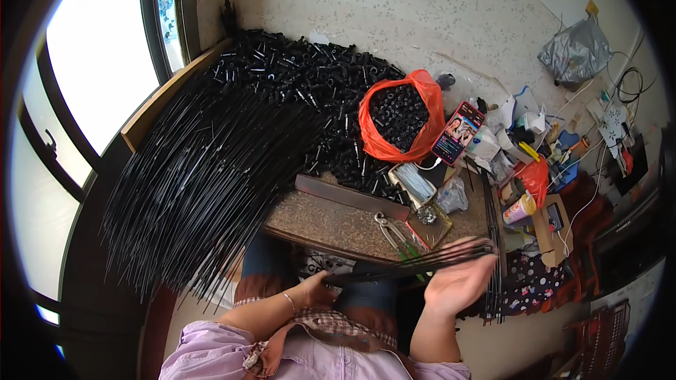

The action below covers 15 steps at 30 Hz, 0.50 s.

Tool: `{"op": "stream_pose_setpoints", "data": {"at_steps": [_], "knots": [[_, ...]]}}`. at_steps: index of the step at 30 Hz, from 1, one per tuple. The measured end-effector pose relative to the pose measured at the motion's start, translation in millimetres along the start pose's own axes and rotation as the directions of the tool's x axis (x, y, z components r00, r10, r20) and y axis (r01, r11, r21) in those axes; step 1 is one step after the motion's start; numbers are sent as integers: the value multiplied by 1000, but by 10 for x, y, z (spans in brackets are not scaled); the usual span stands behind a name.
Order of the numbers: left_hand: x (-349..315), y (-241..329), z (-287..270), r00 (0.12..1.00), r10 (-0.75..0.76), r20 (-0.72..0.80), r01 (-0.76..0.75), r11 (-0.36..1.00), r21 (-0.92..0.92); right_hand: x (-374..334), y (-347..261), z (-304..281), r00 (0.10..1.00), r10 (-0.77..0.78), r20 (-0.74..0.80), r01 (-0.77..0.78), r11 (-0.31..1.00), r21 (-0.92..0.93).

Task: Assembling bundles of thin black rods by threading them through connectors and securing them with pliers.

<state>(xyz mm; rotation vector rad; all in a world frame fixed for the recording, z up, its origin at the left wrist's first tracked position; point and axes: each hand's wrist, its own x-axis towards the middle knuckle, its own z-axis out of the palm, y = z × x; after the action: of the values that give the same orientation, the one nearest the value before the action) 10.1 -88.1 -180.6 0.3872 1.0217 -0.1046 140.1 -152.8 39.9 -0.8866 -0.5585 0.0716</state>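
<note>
My left hand (pixel 318 291) is closed around one end of a bundle of thin black rods (pixel 394 269), low in front of my lap. The bundle slants up to the right, across the table's front edge. At its far end my right hand (pixel 459 280) is turned palm up with the fingers stretched out. The rod tips lie against those fingers, which are partly hidden and blurred. Just beyond the bundle, green-handled pincers (pixel 394 233) lie on the speckled table (pixel 331 224). A large heap of similar black rods (pixel 204 169) fans out over the table's left side.
Small black tubular parts (pixel 303 70) are piled along the wall. A red plastic bag (pixel 369 137) holds black pieces, beside a lit phone (pixel 458 134). A dark metal bar (pixel 352 195) lies near the front edge. Cluttered at right are a cup (pixel 520 208) and a cardboard box (pixel 542 239).
</note>
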Motion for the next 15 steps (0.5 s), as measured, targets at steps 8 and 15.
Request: {"op": "stream_pose_setpoints", "data": {"at_steps": [8, 15], "knots": [[-1151, 990, 671, 183, 779, 600, -907, -101, 408, 63, 284, -29, 657, 529, 537, -604, 796, -45], [-1543, 1123, 942, -1, 823, 568, -833, -315, 455, 104, 331, 193, 746, 433, 506, -440, 891, -114]]}}
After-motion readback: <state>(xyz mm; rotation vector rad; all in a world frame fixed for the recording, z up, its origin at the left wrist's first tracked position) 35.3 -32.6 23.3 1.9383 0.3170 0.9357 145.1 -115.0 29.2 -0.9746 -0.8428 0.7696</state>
